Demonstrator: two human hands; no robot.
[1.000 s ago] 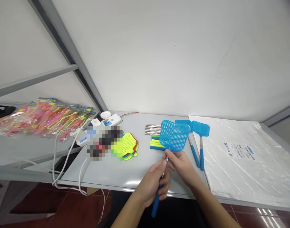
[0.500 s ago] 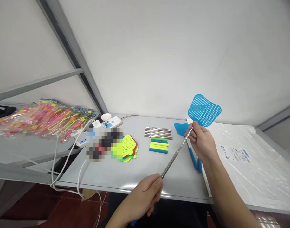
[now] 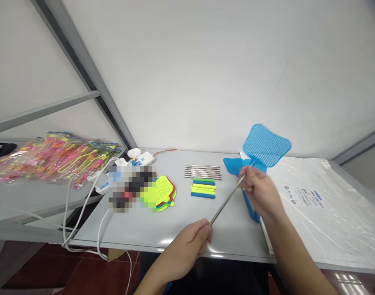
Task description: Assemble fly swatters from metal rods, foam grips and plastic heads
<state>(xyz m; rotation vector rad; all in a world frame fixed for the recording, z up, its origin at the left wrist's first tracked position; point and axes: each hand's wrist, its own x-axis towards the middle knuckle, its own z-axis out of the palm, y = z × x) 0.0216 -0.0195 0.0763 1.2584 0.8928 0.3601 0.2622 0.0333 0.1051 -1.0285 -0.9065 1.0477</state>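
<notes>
A blue fly swatter [image 3: 265, 144] is held across my front, its perforated head up at the right and its telescopic metal rod [image 3: 226, 203] slanting down to the left. My left hand [image 3: 189, 248] is closed round the lower end, with a little blue showing below the wrist. My right hand [image 3: 262, 190], slightly blurred, pinches the rod just below the head. Behind the right hand lie more blue fly swatters [image 3: 233, 165], partly hidden, with blue handles [image 3: 251, 209] pointing toward me.
Several metal rods [image 3: 202, 172] lie in a row, above green, blue and yellow handles [image 3: 203, 188]. Coloured swatter heads [image 3: 164, 191] are stacked left, beside a pixelated patch. Bagged pink and yellow items [image 3: 70, 157], white cables [image 3: 82, 213] and a plastic-wrapped package [image 3: 322, 229] flank the desk.
My right hand has shifted slightly down the rod, away from the swatter head, and the head has moved a little right. My left hand keeps its grip. The view has shifted slightly.
</notes>
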